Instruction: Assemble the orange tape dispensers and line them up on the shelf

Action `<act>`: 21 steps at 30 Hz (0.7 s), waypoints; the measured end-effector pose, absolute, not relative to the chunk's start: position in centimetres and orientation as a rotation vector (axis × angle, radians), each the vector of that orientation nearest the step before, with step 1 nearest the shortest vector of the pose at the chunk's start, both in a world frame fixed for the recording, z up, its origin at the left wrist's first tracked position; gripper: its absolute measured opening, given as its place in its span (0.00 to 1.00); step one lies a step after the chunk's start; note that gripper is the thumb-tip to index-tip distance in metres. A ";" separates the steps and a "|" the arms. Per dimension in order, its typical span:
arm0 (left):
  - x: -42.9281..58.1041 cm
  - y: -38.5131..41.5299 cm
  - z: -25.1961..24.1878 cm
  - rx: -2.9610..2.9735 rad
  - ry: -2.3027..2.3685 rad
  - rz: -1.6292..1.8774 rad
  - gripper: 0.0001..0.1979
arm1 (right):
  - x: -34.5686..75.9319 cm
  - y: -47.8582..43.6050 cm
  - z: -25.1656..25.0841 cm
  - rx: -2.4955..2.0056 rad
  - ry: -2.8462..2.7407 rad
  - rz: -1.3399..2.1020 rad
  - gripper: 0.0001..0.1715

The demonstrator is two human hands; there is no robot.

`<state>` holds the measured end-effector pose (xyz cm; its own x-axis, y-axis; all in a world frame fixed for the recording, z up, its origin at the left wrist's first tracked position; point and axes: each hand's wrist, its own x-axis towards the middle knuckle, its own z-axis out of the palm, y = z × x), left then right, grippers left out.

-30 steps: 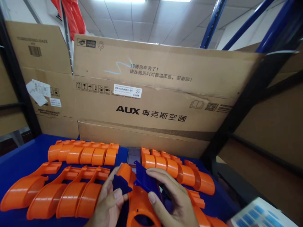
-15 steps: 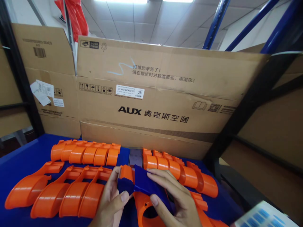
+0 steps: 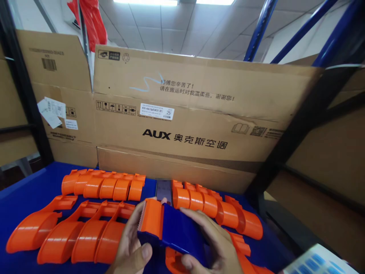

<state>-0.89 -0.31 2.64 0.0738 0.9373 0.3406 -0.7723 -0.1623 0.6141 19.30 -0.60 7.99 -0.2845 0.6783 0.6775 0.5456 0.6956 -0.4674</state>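
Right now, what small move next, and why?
Probably press the blue cover against the orange body with the right hand: that hand grips the cover, the body shows past its near edge, and the left hand holds the toothed orange end.

Workshop-like place, rows of matching orange plastic parts across a blue worktop, metal posts, flattened cardboard behind

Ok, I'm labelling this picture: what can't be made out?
All in the head view:
Orange-and-blue plastic tool: lower end, hidden by the right grip and cut off by the bottom edge.
Dark flat rectangular slab: near end, behind the tool.
White paper label on brown cardboard panel: fine print, too small.
White card with blue squares: blurred, cut off by the bottom edge.
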 end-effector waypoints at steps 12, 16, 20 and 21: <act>-1.3 0.8 3.8 0.910 0.473 1.552 0.26 | 19.3 -0.1 8.6 -0.749 -2.142 -0.331 0.32; -1.4 1.0 4.2 0.929 0.511 1.565 0.22 | 19.3 0.0 8.6 -0.772 -2.169 -0.316 0.38; -1.6 1.1 4.3 0.948 0.543 1.549 0.20 | 19.5 0.0 8.8 -0.818 -2.191 -0.265 0.44; -1.6 1.2 4.2 0.946 0.550 1.549 0.19 | 19.5 0.0 8.8 -0.820 -2.192 -0.262 0.44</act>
<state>-1.58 1.18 4.21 0.0081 0.9648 0.2630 -0.5831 -0.2091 0.7850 19.49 0.05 8.82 -0.4991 0.4745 0.7251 0.6320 0.7718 -0.0700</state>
